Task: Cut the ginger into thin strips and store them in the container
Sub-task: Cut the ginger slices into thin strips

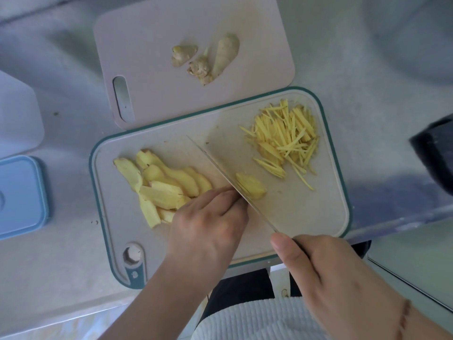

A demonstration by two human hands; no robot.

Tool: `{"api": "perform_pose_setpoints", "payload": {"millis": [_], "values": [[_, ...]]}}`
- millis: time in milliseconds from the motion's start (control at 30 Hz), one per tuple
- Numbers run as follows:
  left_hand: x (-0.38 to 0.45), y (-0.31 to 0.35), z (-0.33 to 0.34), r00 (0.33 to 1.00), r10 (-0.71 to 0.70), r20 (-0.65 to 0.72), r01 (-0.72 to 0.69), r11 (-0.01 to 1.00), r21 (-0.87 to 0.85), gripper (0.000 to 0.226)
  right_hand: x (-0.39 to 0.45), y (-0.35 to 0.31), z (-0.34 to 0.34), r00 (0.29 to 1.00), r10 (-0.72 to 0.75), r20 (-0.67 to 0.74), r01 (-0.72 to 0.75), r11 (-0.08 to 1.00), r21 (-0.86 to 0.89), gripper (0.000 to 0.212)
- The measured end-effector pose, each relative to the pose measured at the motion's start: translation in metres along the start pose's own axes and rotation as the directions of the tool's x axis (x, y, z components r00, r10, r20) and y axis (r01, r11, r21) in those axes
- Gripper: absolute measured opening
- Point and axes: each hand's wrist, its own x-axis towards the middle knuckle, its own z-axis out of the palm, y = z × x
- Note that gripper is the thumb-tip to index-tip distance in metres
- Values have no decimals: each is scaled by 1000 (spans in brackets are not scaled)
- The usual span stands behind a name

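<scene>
On the teal-rimmed cutting board (306,212) a small stack of ginger slices (251,186) lies under the knife blade (220,165). My right hand (326,273) grips the knife handle, thumb along the spine. My left hand (210,217) has curled fingertips pressing on the stack against the left side of the blade. A pile of thin ginger strips (286,141) sits at the board's far right. Several peeled ginger slices (159,185) lie at the board's left.
A pink cutting board (147,45) behind holds several ginger offcuts (203,60). A blue container lid (22,195) and a translucent container (17,119) sit at the left edge. A dark object (436,153) is at the right. The counter edge runs along the bottom.
</scene>
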Motion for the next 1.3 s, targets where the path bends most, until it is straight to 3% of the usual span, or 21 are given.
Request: {"api": "perform_pose_setpoints", "payload": {"millis": [333, 533, 700, 833, 1000, 1167, 1300], "values": [[-4, -5, 3, 999, -10, -42, 6, 996, -87, 5, 31, -14, -9, 994, -113, -14, 113, 977, 181, 69], [-15, -17, -7, 998, -12, -63, 9, 998, -59, 8, -4, 18, -8, 989, -52, 140, 16, 968, 251, 72], [-19, -24, -10, 999, 38, -29, -40, 997, -60, 18, 12, 25, -26, 985, -11, 173, -40, 958, 285, 69], [-17, -25, -4, 999, 48, 2, -47, 995, -83, 15, 31, 16, -57, 971, 115, 209, -199, 872, 447, 62], [-16, -21, -5, 999, 37, -36, -41, 989, -141, 16, 16, 1, -57, 961, 27, 274, -159, 867, 472, 64], [-17, -36, -18, 947, -191, -259, 156, 977, -148, 24, -2, 2, -36, 934, -61, 353, -118, 879, 462, 55], [-7, -38, -23, 921, -303, -244, 287, 953, -97, 18, 6, 17, -26, 928, -19, 373, -174, 863, 475, 57]]}}
